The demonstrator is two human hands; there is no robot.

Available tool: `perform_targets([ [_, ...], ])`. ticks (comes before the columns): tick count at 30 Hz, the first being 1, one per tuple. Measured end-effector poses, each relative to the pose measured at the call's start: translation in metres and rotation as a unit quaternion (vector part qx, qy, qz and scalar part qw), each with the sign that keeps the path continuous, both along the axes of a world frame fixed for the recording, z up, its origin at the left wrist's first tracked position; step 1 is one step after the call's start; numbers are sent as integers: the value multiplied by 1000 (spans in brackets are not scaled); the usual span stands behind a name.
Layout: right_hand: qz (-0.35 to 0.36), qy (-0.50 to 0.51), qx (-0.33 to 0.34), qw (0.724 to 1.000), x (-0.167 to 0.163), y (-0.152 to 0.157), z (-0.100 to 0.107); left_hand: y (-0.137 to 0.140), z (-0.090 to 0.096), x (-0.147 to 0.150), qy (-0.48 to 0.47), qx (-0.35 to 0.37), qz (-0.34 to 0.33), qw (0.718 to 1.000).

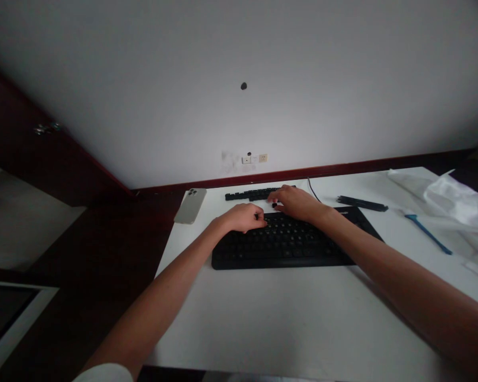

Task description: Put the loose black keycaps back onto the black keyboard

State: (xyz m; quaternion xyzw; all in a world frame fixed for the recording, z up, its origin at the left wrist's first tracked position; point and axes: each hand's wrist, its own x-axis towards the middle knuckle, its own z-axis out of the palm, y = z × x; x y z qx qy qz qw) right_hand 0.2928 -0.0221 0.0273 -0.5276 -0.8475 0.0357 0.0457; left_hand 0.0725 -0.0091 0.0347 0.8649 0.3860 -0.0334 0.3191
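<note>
A black computer keyboard [281, 254] lies on the white table in front of me. My left hand [247, 217] rests over its upper left part, fingers curled in and pressed near the keys; whether anything is between them is too small to make out. My right hand [297, 202] reaches past the keyboard's back edge, palm down. A small black keycap [274, 205] shows between its thumb and index finger. Just behind lies a row of loose black keycaps [242, 195], its right end partly hidden by that hand.
A phone [190, 206] lies at the table's back left corner. To the right are a black strip-like piece [362, 203], a blue pry tool [428, 234] and crumpled white plastic [458, 199]. A thin cable [313, 190] runs off the back edge toward the wall.
</note>
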Motion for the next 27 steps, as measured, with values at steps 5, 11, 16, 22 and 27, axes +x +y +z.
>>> perform_targets([
  [5,19,28,-19,999,4,4,4,-2,3,0,5,-1,-1,1000],
  [11,65,105,-86,989,12,-4,35,-2,5,1,14,6,-3,1000],
  [16,33,127,-196,972,16,-16,61,-1,3,1,17,6,4,1000],
  [22,51,116,-273,954,17,-20,63,-2,5,2,20,1,9,1000],
  [27,55,19,-325,944,12,-24,57,0,0,2,24,11,10,1000],
])
